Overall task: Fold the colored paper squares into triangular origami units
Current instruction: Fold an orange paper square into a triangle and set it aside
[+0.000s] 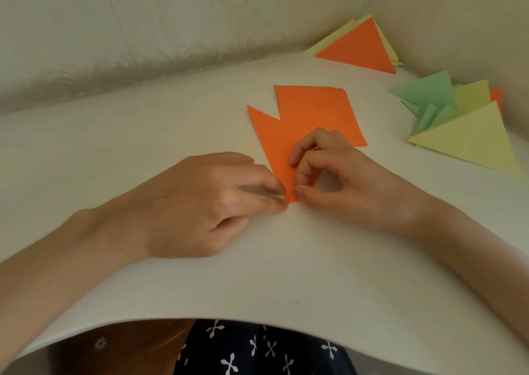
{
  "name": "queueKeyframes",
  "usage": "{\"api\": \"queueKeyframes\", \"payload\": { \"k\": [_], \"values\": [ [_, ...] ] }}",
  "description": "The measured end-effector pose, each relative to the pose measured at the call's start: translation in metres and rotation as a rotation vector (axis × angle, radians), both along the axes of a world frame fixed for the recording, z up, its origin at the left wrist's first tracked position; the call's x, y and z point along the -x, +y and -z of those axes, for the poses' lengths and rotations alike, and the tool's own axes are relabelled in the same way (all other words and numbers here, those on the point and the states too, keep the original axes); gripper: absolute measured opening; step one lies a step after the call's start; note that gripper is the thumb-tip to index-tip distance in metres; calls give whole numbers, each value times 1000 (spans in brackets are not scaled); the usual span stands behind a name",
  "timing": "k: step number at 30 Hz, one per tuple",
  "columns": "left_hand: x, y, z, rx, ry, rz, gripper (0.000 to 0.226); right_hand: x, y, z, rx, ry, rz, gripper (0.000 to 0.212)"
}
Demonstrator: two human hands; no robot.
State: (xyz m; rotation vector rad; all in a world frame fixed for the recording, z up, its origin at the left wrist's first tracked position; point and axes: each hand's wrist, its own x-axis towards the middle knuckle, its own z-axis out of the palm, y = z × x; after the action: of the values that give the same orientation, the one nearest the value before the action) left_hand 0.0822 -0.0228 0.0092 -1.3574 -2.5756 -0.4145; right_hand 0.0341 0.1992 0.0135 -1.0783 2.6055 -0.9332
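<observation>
Orange paper triangle (272,143) (overlapping an orange sheet (315,111)) lies flat, near tip pinched by left hand (206,200) and right hand (346,183).

A white table (143,151) with a curved near edge carries coloured paper across its far right half. At centre an orange folded sheet (272,140) points its narrow tip toward 6 o'clock, where it is pinched between the left hand (211,203) and right hand (343,180), both resting on the surface, and a flat orange square (317,108) touches it at 1 o'clock. An orange triangle (360,47) tops pale yellow ones in the 1 o'clock corner, while a heap of green and yellow triangles (472,145) lies at 3 o'clock.
</observation>
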Motion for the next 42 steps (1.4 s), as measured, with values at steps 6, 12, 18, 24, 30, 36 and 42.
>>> {"api": "queueKeyframes", "payload": {
  "k": [6,12,18,24,30,36,42],
  "values": [
    [-3,3,-1,-21,-56,-42,48,-1,0,1,7,60,0,6],
    [-2,3,0,20,-65,-45,49,2,4,3,26,94,-47,13],
    [-4,4,0,-24,-87,-59,48,3,3,4,-47,96,-66,11],
    [-6,5,-2,-26,-87,-83,46,2,6,3,-45,114,-83,16],
    [-7,14,-1,-63,36,-147,37,6,14,0,-79,191,-98,23],
    [1,13,4,-108,38,-349,29,7,28,-5,-145,329,-120,39],
    [4,12,2,-201,-38,-380,32,4,20,-3,-151,567,-139,35]
  ]
}}
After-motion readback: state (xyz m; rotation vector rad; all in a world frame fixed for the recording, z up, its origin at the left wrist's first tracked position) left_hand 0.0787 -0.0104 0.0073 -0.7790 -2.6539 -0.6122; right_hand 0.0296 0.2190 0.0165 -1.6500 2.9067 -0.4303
